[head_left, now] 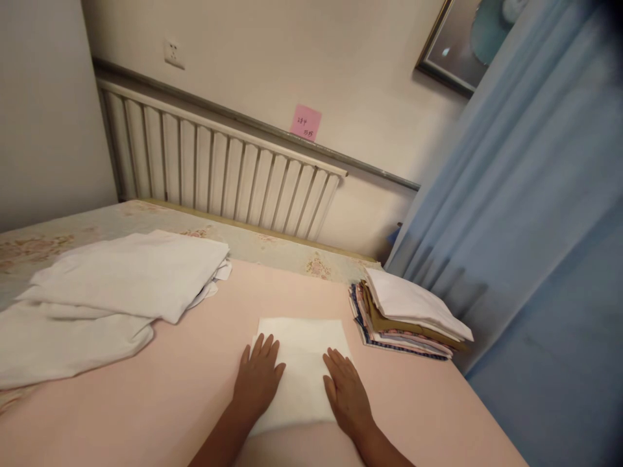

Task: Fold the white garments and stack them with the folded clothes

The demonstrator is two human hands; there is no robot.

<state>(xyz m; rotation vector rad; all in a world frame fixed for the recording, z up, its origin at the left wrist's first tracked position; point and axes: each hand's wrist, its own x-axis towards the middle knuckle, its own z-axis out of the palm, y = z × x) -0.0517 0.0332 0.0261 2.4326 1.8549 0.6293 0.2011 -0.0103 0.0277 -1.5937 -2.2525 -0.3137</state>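
While the white cloth (304, 383) is covered at its nine o'clock edge by the left hand (257, 384) and at its three o'clock edge by the right hand (349, 392), nothing is gripped; left fingers are slightly spread, right fingers held nearly together. Creases could be caused by uneven palm pressure dragged across the pink surface (195, 389). The folded stack (413, 305) at two o'clock could be skewed by a knock.
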